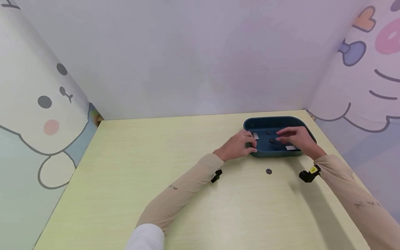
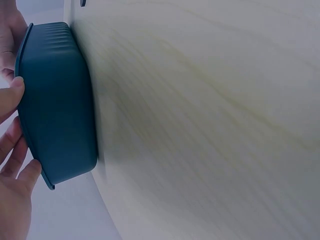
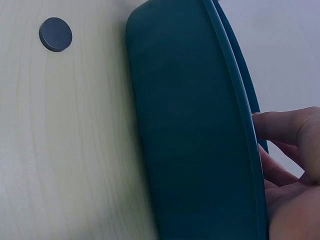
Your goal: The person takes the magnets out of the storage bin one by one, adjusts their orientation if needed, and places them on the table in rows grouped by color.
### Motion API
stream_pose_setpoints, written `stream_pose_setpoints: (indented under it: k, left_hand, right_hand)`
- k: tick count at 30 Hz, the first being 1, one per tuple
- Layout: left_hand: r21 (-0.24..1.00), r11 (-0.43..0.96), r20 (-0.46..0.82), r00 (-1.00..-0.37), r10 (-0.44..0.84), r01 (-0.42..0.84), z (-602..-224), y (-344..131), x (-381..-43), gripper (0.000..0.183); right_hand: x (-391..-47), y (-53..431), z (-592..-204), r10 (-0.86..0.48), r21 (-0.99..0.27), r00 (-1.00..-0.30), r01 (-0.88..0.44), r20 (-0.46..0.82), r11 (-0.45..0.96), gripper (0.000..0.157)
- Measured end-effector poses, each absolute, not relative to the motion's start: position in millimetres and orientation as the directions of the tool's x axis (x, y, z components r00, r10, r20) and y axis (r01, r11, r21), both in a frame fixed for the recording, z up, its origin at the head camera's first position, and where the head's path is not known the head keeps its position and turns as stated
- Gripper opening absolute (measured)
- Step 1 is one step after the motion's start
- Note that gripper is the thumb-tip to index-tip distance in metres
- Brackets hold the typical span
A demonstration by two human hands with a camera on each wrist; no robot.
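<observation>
We're seeing a round-cornered teal tray (image 1: 275, 154) sitting near the table (image 1: 150, 166)'s far-right corner, dark discs (image 1: 272, 141) and white pieces (image 1: 291, 148) lying inside. Left hand (image 1: 236, 145) is gripping its rim; right hand (image 1: 300, 139) is blocking some, can't tell if it's holding anything. Loose disc (image 1: 268, 171) is lying out front.

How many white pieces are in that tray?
2: one white piece near the left end of the tray, another toward its front right; more may be hidden.

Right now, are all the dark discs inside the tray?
No, one dark disc lies on the table, outside the tray.
</observation>
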State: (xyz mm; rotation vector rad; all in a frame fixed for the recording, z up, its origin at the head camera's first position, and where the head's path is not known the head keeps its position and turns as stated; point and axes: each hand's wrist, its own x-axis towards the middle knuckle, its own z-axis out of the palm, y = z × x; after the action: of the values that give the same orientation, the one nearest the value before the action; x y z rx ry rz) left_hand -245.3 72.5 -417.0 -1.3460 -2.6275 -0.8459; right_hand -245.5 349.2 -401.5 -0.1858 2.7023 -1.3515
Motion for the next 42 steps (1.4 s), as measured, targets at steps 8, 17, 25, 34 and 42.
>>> stream_pose_setpoints:
  k: [8, 17, 25, 34, 42]
  left_hand:
    - [0.432, 0.469, 0.298, -0.612, 0.733, 0.771, -416.9, 72.7, -245.6, 0.013]
    - [0.428, 0.471, 0.297, -0.612, 0.733, 0.772, -417.7, 73.2, -245.1, 0.014]
    - [0.424, 0.466, 0.305, -0.608, 0.733, 0.776, -417.5, 73.2, -246.5, 0.014]
    - [0.427, 0.457, 0.317, -0.603, 0.732, 0.78, -417.1, 71.9, -247.8, 0.014]
    - [0.422, 0.453, 0.317, -0.596, 0.738, 0.785, -419.5, 72.8, -247.7, 0.014]
  right_hand:
    - [-257.2, 349.5, -402.0, -0.16, -0.777, -0.977, 0.01, -0.142, 0.63, 0.029]
    - [-267.3, 350.7, -406.3, -0.182, -0.772, -0.967, 0.023, -0.179, 0.635, 0.031]
    - [-277.1, 349.4, -413.4, -0.213, -0.765, -0.961, 0.0, -0.179, 0.644, 0.033]
    - [-283.9, 342.1, -416.8, -0.172, -0.657, -0.972, -0.026, -0.159, 0.753, 0.019]
    - [-282.8, 335.7, -418.3, -0.205, -0.583, -0.973, -0.104, -0.11, 0.806, 0.014]
